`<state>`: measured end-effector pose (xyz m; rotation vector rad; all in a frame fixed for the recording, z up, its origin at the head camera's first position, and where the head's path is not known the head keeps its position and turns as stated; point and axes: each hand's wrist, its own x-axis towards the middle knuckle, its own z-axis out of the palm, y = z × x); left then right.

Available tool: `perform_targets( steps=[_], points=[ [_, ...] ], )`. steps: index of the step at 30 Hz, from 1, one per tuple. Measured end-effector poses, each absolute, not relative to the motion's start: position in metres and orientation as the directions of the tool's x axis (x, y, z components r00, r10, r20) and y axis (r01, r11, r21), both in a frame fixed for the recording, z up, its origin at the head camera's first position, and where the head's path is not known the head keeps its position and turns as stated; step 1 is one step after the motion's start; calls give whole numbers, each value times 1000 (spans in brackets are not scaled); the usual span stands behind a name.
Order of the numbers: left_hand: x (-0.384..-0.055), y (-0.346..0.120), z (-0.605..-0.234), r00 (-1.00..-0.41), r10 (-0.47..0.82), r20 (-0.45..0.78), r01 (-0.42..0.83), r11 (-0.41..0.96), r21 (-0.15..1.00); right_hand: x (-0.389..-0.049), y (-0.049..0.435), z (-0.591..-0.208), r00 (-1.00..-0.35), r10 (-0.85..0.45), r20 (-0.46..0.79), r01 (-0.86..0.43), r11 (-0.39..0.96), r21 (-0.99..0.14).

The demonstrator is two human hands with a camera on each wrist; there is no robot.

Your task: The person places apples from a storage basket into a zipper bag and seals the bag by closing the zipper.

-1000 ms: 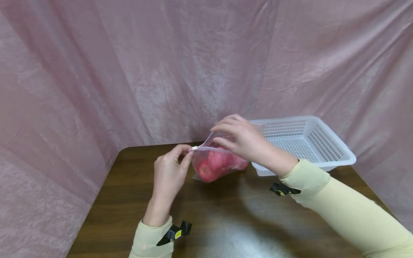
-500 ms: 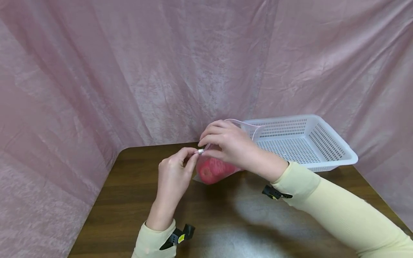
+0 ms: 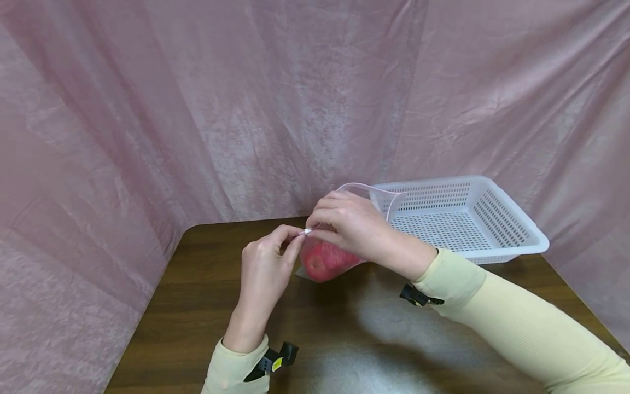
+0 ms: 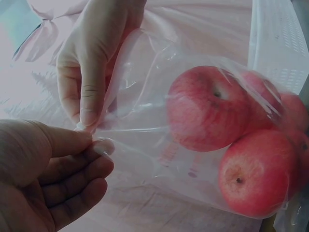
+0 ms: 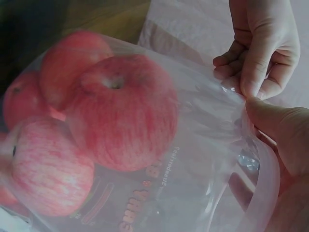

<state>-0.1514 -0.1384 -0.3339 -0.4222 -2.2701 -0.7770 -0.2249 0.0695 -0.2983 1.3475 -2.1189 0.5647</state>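
Observation:
A clear zip bag with a pink rim holds several red apples. My left hand pinches the bag's left top corner between thumb and forefinger, its other fingers loosely curled in the left wrist view. Right beside it, the thumb and fingers of my right hand pinch the small white slider on the rim. Both hands' fingertips nearly meet there. Farther right, the mouth of the bag gapes in a loop. My right hand hides part of the bag and apples in the head view.
A white perforated plastic basket stands at the right back, partly behind the bag's mouth. Under everything is a dark wooden table. A pink curtain hangs along its back and sides.
My right hand has moved left and down from above the bag's mouth to the corner, and now pinches the slider. My left hand, still pinching the corner, has shifted slightly right.

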Motion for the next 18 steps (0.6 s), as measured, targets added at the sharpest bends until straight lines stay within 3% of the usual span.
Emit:
perform_targets(
  steps=[18],
  points=[
    [-150, -143, -331, -720, 87, 688, 486, 772, 410, -226, 69, -296, -341, -691, 638, -899, 437, -7]
  ],
)
